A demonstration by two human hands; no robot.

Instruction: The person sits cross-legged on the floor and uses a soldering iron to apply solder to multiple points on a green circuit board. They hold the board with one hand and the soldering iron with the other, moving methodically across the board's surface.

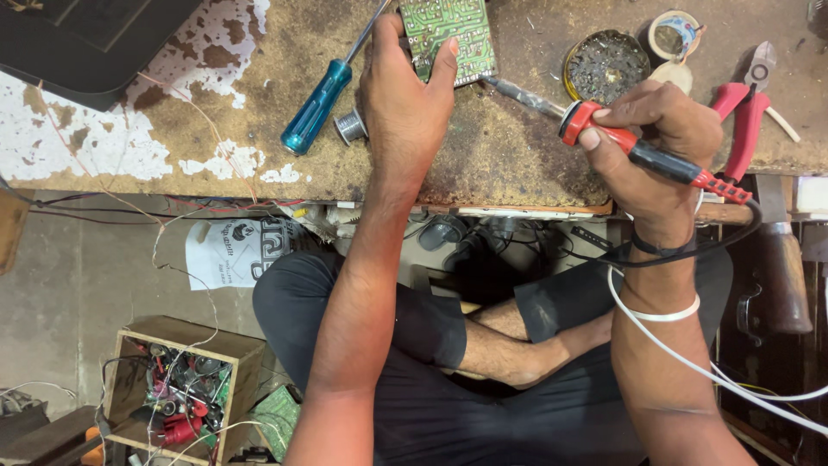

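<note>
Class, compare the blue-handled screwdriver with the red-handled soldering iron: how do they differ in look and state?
The screwdriver has a translucent blue handle; the soldering iron has a red and black one. The screwdriver lies loose on the worn bench, untouched; the soldering iron is gripped in the right hand. Only the soldering iron trails a cord. Both have metal shafts angled toward the green circuit board, which the left hand holds.

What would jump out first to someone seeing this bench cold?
The red-handled soldering iron in the right hand, its tip close to the green circuit board that the left hand holds at the top of the worn bench. Next, the blue screwdriver left of that hand and the red pliers at far right.
</note>
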